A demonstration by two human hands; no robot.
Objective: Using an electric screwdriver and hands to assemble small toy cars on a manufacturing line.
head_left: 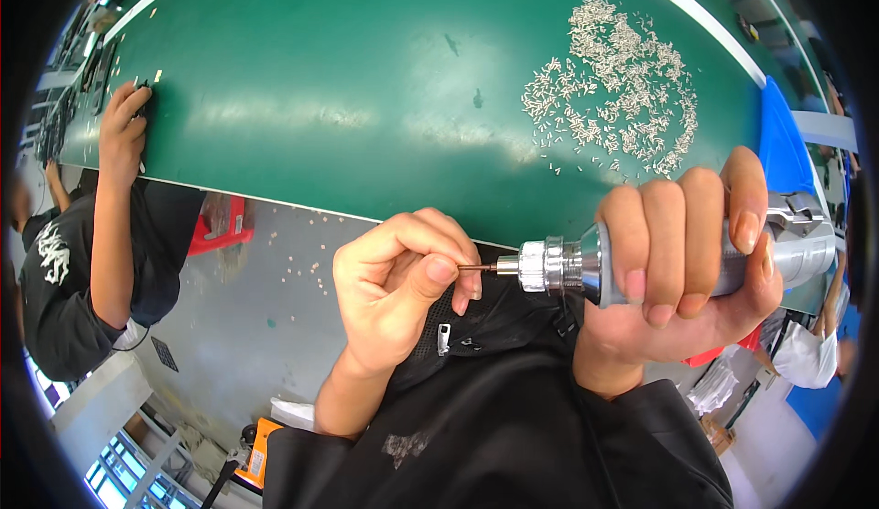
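A grey power screwdriver (593, 262) lies level in front of my chest, its silver collar pointing left. My right hand (691, 243) wraps round its body from above, fingers closed. From the collar sticks a thin, copper-brown bit (478, 267). The thumb and forefinger of my left hand (398, 276) pinch the bit near its tip, and the other fingers curl behind. The very end of the bit is hidden between these fingertips, so I cannot tell whether a small piece sits on it.
A long green worktable (357, 79) stretches ahead, with a loose pile of small silvery pins or screws (632, 79) at its right. A blue bin (784, 134) stands beyond the pile. Far left, a co-worker's hand (124, 129) rests at the table. A red stool (220, 225) is below.
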